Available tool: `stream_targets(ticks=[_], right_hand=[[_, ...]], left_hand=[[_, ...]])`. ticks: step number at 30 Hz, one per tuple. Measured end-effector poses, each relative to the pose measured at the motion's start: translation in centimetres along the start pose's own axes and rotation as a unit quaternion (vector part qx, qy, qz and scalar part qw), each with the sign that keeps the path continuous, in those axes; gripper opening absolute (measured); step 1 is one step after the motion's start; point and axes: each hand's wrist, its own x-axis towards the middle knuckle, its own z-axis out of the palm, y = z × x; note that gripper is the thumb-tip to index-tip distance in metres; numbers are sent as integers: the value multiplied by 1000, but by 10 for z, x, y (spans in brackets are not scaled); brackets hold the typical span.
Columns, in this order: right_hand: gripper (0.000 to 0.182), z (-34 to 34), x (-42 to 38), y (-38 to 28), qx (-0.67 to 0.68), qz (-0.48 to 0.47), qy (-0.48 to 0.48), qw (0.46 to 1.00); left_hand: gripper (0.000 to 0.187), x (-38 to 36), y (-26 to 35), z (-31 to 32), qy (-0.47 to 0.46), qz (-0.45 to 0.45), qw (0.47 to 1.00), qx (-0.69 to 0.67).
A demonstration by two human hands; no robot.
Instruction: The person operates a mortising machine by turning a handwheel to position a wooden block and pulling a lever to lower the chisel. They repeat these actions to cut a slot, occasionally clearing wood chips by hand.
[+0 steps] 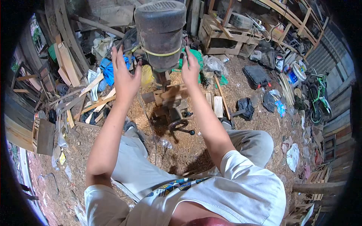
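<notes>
A large dark machine head (160, 37) with a yellow band around it stands upright in front of me. My left hand (126, 75) is raised at its left side, fingers apart and holding nothing. On the right side my right hand (190, 67) is up too, its fingers spread and holding nothing visible. Whether either hand touches the housing I cannot tell. Below the machine head, a wooden piece (171, 95) lies across the machine's lower part. A dark curved handle with a black knob (192, 132) sticks out lower down.
Wood shavings cover the ground (241, 109). Wooden strips (100, 105) lie at the left, near a blue bag (109, 71). A black case (256, 76), a white bucket (298, 71) and a green bike (318, 98) are at the right. A wooden bench (222, 37) stands behind.
</notes>
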Motion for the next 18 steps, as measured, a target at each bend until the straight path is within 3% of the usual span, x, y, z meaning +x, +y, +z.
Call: stream_targets(ticks=[4, 6, 7, 10, 16, 18], right_hand=[[37, 20, 47, 4, -12, 67, 6, 998], [35, 37, 70, 20, 54, 230, -32, 971], [38, 58, 79, 61, 29, 239, -41, 970], [43, 49, 95, 63, -5, 320, -117, 940], [41, 34, 70, 35, 64, 300, -110, 946], [32, 13, 32, 4, 65, 192, 9, 979]], left_hand=[[81, 1, 1, 1, -6, 7, 1000, -7], [80, 0, 1, 2, -5, 4, 1000, -12], [80, 0, 0, 2, -7, 4, 1000, -11], [78, -1, -1, 4, -6, -1, 1000, -18], [78, 3, 2, 2, 1, -7, 1000, -6], [76, 3, 2, 1, 4, -8, 1000, -11]])
